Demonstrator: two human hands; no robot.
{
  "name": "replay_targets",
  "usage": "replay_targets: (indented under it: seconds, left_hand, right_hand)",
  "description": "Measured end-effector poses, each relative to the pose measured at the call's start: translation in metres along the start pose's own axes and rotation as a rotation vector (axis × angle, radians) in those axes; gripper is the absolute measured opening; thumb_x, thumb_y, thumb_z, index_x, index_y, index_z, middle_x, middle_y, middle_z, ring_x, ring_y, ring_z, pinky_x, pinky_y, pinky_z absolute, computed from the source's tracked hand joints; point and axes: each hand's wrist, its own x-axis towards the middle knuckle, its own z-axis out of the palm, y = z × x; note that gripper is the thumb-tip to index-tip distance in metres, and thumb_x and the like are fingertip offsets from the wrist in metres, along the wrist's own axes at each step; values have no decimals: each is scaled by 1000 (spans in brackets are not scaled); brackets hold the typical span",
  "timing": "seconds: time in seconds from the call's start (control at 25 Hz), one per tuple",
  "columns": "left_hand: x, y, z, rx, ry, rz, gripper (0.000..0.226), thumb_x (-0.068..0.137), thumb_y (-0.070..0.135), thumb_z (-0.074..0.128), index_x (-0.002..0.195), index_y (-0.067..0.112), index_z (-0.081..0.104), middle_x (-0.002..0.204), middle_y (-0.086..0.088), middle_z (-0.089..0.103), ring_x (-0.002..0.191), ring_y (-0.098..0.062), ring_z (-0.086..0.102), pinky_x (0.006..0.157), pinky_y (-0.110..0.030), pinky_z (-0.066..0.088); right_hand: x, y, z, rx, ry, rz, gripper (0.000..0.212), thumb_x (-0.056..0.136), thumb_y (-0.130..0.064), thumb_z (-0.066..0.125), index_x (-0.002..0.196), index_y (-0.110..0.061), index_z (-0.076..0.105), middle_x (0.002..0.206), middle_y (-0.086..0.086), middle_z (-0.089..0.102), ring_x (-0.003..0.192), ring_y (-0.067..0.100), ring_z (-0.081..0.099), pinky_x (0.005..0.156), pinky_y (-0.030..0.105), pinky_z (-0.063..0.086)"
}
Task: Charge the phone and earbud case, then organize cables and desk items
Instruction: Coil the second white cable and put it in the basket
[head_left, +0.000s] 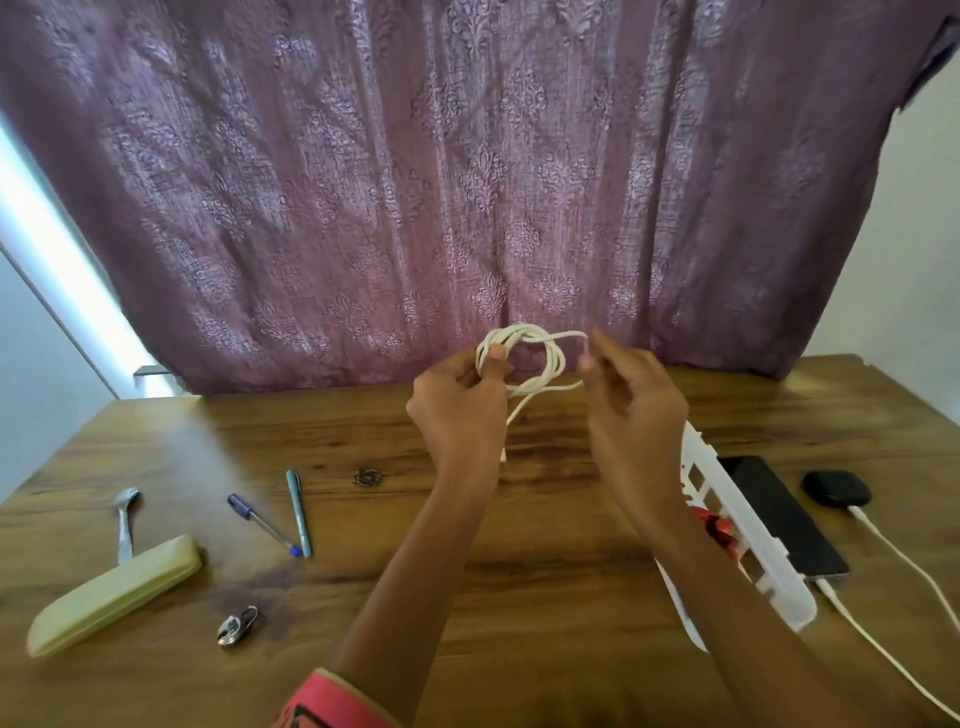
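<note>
White charging cable (540, 364), wound into a small coil, held in the air over the far middle of the wooden table (530, 571), before a purple patterned curtain (467, 182). Left hand (460, 405) grips the coil at its left side, fingers curled and thumb laid across the strands. Right hand (631, 410) pinches a strand just right of the coil, other fingers loosely spread. One tail hangs from the coil down toward the table. White slotted tray (748, 540), right of the arms, lies lengthwise and is partly hidden by the right forearm; a red item (719, 525) shows inside. Black phone (779, 514), flat, just beside the tray's right edge, with a white phone lead (872, 644) plugged into its near end. Black earbud case (835, 488), right of the phone's far end, with a white case lead (904, 556) plugged in. On the left of the table lie a teal pen (299, 512) and a blue-capped pen (262, 525), their near tips almost meeting, then a metal spoon (124, 522), a pale yellow pouch (111, 597) over the spoon's handle, and a small padlock (236, 626). Small dark metal piece (368, 476), kind not discernible, near the centre. Pink sleeve (332, 701) at the bottom edge.
</note>
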Motion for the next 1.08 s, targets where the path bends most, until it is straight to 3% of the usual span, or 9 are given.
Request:
replay_targets:
  seconds: [0.16, 0.32, 0.36, 0.44, 0.52, 0.64, 0.76, 0.92, 1.08]
  left_hand:
    - [-4, -7, 2, -25, 15, 0, 8, 84, 30, 65, 82, 27, 72, 62, 15, 66, 54, 11, 59, 54, -3, 44]
    - [-6, -21, -1, -40, -230, -119, 19, 85, 30, 64, 86, 13, 73, 75, -4, 74, 74, -14, 71, 77, -34, 57]
    - [-6, -21, -3, 5, -287, -121, 19, 85, 28, 64, 87, 11, 71, 77, -3, 73, 75, -16, 71, 78, -34, 57]
    - [-4, -15, -7, 185, -336, 18, 19, 82, 28, 68, 98, 18, 63, 82, 12, 68, 77, -6, 66, 71, -13, 52]
    - [-1, -6, -9, 286, -354, 225, 40, 80, 23, 70, 116, 26, 54, 90, 24, 57, 73, 7, 57, 61, 3, 39]
    - [4, 0, -7, 374, -406, 514, 31, 84, 7, 63, 114, 17, 64, 88, 15, 61, 80, 8, 55, 66, 7, 34]
    - [6, 0, -6, 372, -389, 617, 24, 85, 6, 61, 104, 17, 70, 81, 16, 62, 72, 20, 53, 65, 4, 35]
    - [8, 3, -3, 394, -406, 521, 16, 87, 9, 58, 95, 17, 70, 76, 5, 70, 68, -3, 62, 62, -14, 45]
    - [9, 13, 0, 404, -485, 428, 16, 91, 12, 50, 96, 14, 65, 80, 2, 70, 77, -10, 63, 66, -16, 43]
  right_hand:
    - [0, -15, 1, 150, -216, 180, 17, 81, -38, 66, 98, -38, 63, 89, -13, 67, 80, -2, 62, 66, 10, 48]
    - [8, -10, 0, 27, -202, 235, 22, 78, -21, 71, 100, -23, 69, 74, -12, 67, 70, 3, 65, 60, 13, 49]
    - [10, -11, -1, 27, -193, 242, 22, 77, -16, 70, 99, -19, 70, 71, -14, 66, 69, 2, 65, 59, 12, 50]
    - [13, -11, -1, 13, -202, 224, 17, 76, -13, 71, 93, -15, 73, 69, -11, 67, 67, 2, 65, 59, 15, 50]
    - [15, -13, 0, -38, -231, 147, 10, 76, -14, 72, 86, -12, 74, 67, -7, 66, 57, 7, 62, 57, 15, 47]
    - [15, -11, 1, -177, -299, 29, 14, 83, -18, 66, 92, -8, 71, 77, -1, 61, 66, 9, 57, 57, 12, 39]
    - [20, -12, -4, -279, -373, 24, 16, 89, -24, 59, 102, -14, 62, 85, -2, 63, 78, 14, 58, 64, 27, 40]
    - [26, -14, -8, 70, -425, 257, 32, 87, -14, 63, 103, -23, 37, 77, 9, 65, 70, 19, 63, 66, 34, 50]
    - [34, -11, -13, 566, -391, 549, 25, 83, -2, 60, 90, -18, 42, 64, -1, 68, 59, 10, 64, 61, 24, 53]
